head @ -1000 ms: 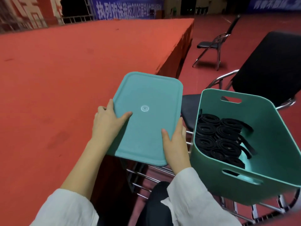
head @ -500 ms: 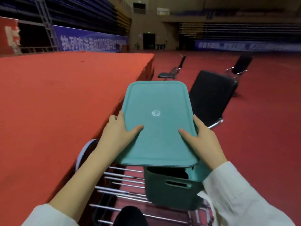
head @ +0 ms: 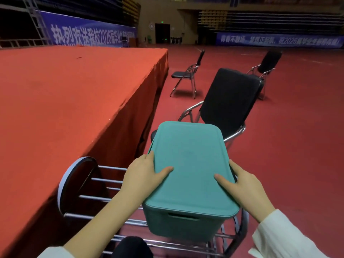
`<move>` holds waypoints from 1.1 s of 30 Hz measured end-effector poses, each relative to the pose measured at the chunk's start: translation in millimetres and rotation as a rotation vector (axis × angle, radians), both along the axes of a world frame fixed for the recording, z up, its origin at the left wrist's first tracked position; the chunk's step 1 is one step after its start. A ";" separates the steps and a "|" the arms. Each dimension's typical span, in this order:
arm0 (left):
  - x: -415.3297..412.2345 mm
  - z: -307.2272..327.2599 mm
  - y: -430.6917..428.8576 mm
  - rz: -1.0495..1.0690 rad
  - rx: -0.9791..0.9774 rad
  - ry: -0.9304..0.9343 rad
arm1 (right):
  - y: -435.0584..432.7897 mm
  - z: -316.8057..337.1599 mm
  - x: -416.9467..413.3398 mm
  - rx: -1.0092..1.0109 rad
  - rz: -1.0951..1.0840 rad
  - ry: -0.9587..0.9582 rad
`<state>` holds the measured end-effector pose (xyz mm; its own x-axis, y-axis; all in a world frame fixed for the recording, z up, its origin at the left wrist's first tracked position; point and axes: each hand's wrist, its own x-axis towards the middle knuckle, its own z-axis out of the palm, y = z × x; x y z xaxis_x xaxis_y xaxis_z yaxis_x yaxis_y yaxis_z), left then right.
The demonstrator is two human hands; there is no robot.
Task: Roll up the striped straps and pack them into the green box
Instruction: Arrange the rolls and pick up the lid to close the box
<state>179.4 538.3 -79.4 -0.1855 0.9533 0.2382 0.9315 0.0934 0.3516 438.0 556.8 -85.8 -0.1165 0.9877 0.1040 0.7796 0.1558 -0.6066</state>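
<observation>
The green box (head: 178,226) stands on a chrome chair frame in front of me, and its flat green lid (head: 189,164) lies on top of it. My left hand (head: 144,174) grips the lid's left edge, thumb lying on top. My right hand (head: 242,183) grips the right edge the same way. The lid covers the box, so the rolled straps inside are hidden.
A raised red carpeted stage (head: 65,112) runs along the left, close beside the box. A black padded chair (head: 230,101) stands just behind the box. Two more folding chairs (head: 188,75) stand farther off on the red floor (head: 297,136).
Both hands carried the lid from the left over to the box and lowered it onto the rim. The rolled straps, visible a second ago, are now covered.
</observation>
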 end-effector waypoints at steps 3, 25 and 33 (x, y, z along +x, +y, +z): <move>2.2 2.2 2.9 -0.030 0.068 -0.057 | 4.1 -8.8 0.1 -0.024 0.004 0.065; -7.5 2.9 53.6 -0.090 -0.160 -0.080 | 54.8 1.0 -14.5 -0.046 0.127 -0.237; -1.4 -9.7 116.5 -0.112 -0.228 0.005 | 108.8 -3.3 -37.0 -0.134 0.117 -0.351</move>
